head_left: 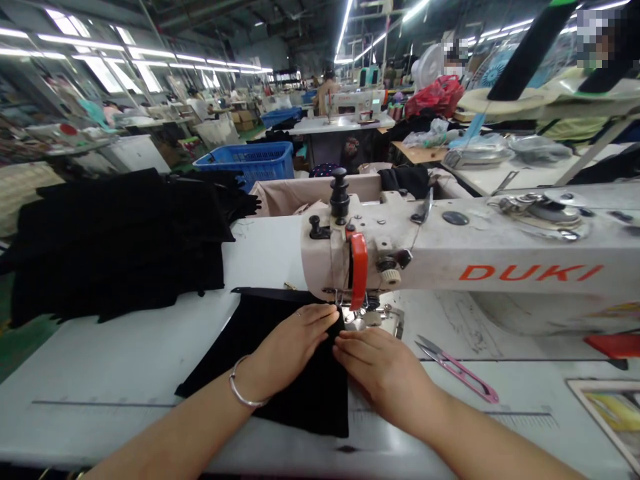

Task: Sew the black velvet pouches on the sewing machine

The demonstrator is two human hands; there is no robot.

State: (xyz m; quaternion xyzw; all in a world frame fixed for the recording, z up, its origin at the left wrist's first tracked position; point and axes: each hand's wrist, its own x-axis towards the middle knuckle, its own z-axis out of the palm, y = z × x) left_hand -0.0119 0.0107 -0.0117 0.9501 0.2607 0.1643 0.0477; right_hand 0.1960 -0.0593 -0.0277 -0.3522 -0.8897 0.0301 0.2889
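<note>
- You had two hands [283, 353] near.
- You had one black panel [310, 400] near.
- One pair of snips [450, 363] lay right of you.
- One cloth pile [110, 247] lay left.

2 forearms [185, 420] converge, left grip [287, 350] and right grip [380, 370] palm-down, fingertips [332, 313] close together.

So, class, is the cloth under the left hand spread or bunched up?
Spread: the black cloth lies flat beneath the left hand, its lower corners showing.

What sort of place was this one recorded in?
Probably a sewing workshop or factory floor: a white metal sewing machine marked DUKI stands in front, another white sewing machine shows beyond, and flat black fabric pieces are piled at the picture's left.
</note>
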